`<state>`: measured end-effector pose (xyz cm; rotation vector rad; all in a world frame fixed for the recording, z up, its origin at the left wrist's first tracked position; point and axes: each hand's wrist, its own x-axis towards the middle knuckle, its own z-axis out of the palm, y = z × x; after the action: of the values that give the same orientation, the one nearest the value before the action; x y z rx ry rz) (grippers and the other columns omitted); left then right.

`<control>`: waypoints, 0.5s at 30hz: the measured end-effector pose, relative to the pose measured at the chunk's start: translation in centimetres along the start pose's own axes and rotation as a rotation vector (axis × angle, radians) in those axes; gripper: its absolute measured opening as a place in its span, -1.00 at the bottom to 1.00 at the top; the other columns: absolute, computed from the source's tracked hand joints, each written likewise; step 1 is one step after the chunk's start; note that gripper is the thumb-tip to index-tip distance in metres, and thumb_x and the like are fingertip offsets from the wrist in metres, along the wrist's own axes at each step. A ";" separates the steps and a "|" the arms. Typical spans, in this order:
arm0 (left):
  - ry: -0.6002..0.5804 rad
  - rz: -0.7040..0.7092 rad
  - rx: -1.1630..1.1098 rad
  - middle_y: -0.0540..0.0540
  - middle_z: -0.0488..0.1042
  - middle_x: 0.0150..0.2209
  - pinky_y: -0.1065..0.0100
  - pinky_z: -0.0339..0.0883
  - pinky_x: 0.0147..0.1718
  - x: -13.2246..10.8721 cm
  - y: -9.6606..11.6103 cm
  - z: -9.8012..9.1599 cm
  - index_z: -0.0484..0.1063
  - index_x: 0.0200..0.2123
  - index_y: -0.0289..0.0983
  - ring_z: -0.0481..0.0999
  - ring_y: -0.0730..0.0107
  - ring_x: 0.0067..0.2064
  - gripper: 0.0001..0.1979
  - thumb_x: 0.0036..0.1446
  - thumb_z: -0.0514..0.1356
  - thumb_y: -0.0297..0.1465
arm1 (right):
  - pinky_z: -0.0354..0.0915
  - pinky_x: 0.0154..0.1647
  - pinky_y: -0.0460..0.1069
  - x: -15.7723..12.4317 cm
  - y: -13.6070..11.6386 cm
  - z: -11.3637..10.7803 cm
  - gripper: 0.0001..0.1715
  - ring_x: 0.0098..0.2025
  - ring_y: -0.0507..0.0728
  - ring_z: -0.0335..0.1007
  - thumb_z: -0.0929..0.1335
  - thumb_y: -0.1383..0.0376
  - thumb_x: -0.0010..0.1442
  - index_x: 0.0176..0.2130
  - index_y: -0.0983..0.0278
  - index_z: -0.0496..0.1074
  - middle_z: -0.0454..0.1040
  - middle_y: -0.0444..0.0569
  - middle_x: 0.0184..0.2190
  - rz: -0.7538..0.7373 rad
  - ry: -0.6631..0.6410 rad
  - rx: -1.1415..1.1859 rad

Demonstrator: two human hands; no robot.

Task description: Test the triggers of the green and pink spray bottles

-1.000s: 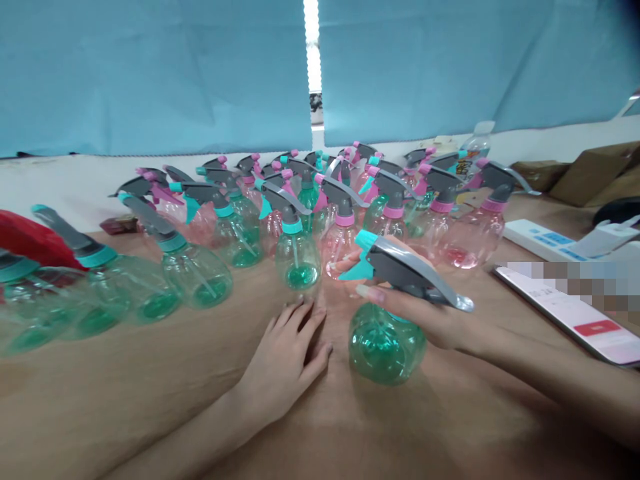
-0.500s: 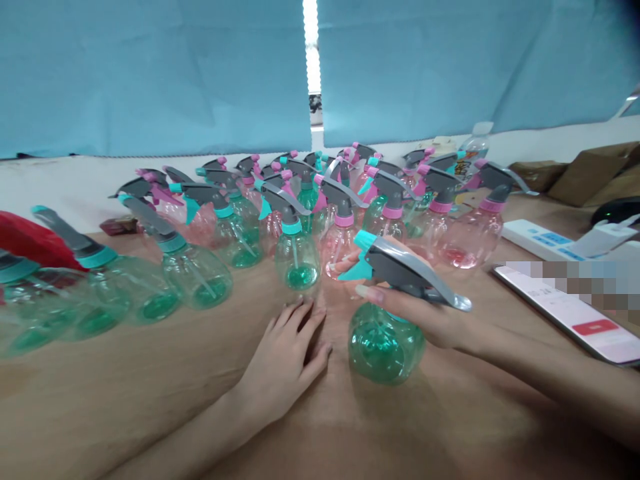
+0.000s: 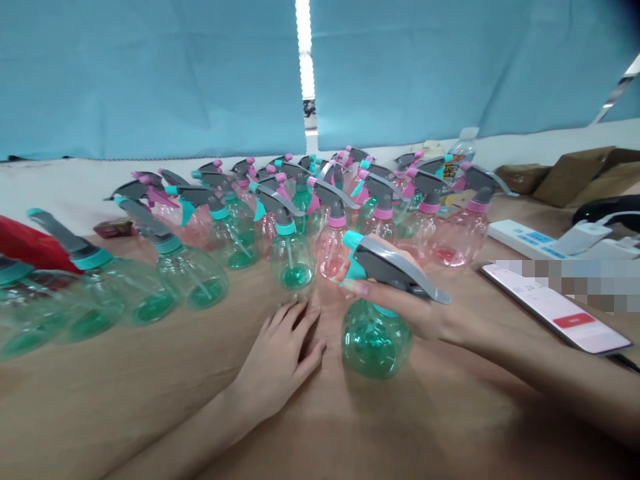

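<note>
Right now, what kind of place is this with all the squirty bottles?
Probably a workroom, though I can't be sure: many pink and green trigger spray bottles crowd a wood-coloured table, with a power strip over on the right.

Green spray bottle point(image 3: 377, 343), roughly upright in right hand point(image 3: 425, 317)

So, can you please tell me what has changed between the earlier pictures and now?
The camera view turned slightly, so most things appear a little further left, like the flat black-edged phone. Nothing was visibly taken hold of or let go. The right hand still holds the round, clear green plastic spray bottle; the left hand still rests on the brown wooden table.
</note>
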<state>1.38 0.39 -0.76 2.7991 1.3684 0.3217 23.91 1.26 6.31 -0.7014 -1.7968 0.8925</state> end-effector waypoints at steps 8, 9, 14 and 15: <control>0.046 0.008 -0.068 -0.24 0.33 0.15 -0.02 0.20 0.08 0.0 0.1 -0.1 0.30 0.13 -0.28 0.27 0.00 0.18 -0.61 0.28 0.06 -0.29 | 0.06 -0.45 -0.07 -0.1 0.1 0.0 -0.71 -0.46 -0.03 0.02 0.33 0.21 0.23 -0.43 0.22 0.14 0.12 -0.23 -0.50 -0.009 -0.007 -0.039; 0.050 0.014 -0.086 -0.24 0.34 0.14 -0.02 0.21 0.07 0.0 0.1 -0.2 0.30 0.12 -0.27 0.28 0.01 0.17 -0.63 0.28 0.06 -0.29 | 0.09 -0.43 -0.06 -0.2 0.0 0.0 -0.77 -0.46 -0.02 0.07 0.32 0.19 0.24 -0.38 0.21 0.20 0.17 -0.22 -0.49 0.009 -0.016 -0.042; 0.028 0.030 -0.203 -0.20 0.34 0.13 0.02 0.25 0.05 -0.4 1.0 -0.9 0.27 0.11 -0.23 0.32 0.05 0.14 -0.64 0.26 0.08 -0.31 | 0.20 -0.37 -0.02 -0.6 -0.6 0.1 -0.83 -0.50 0.01 0.17 0.33 0.17 0.22 -0.19 0.16 0.30 0.22 -0.23 -0.52 0.100 -0.004 -0.104; 0.029 0.035 -0.232 -0.19 0.35 0.13 0.04 0.25 0.05 -0.5 1.3 -1.1 0.24 0.12 -0.22 0.33 0.06 0.14 -0.62 0.25 0.09 -0.31 | 0.21 -0.36 -0.01 -0.7 -0.7 0.1 -0.83 -0.50 0.02 0.18 0.34 0.18 0.22 -0.18 0.16 0.31 0.24 -0.23 -0.53 0.108 0.009 -0.105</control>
<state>1.90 -0.92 0.32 2.6404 1.2010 0.4887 23.99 0.35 6.48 -0.8760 -1.8216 0.8688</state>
